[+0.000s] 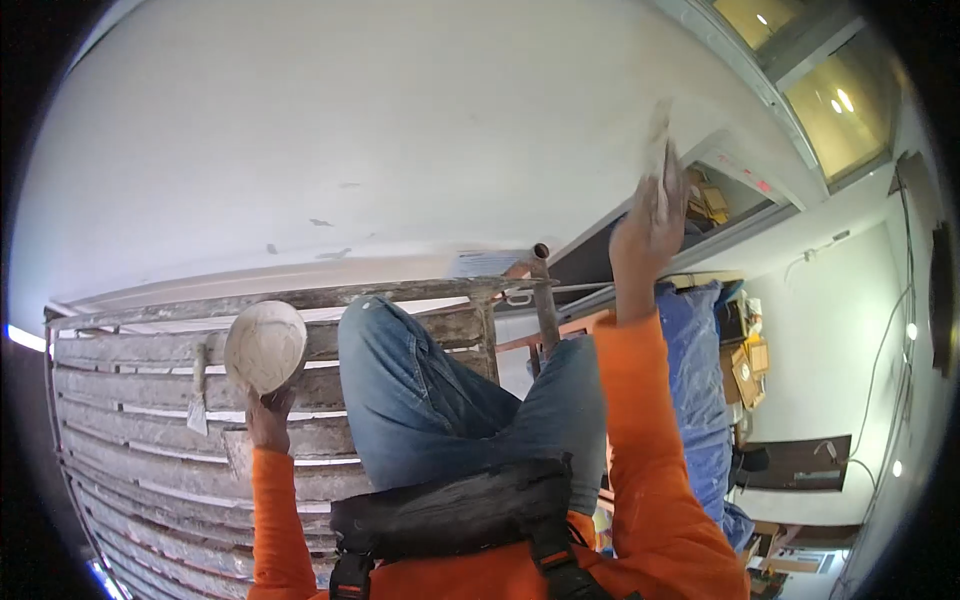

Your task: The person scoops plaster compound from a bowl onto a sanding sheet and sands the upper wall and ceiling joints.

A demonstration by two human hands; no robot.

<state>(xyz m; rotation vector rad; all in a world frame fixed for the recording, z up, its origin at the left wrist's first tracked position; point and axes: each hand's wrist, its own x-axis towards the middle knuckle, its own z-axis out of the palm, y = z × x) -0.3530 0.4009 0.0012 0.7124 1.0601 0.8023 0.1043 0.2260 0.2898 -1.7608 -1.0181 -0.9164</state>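
No readable text; carton (742,378) possibly printed, too small.

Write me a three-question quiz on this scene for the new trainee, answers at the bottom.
1. Multiple choice: what does the left hand hold?
A) a hammer
B) a round dish
C) a coiled rope

2. True or false: the right hand is empty.

3. Short answer: as the picture shows it, on which side of the round dish does the scraper-like tool lie on the slats?

Key:
1. B
2. False; it holds up a blurred tool, too smeared by motion to name for certain.
3. The left side.
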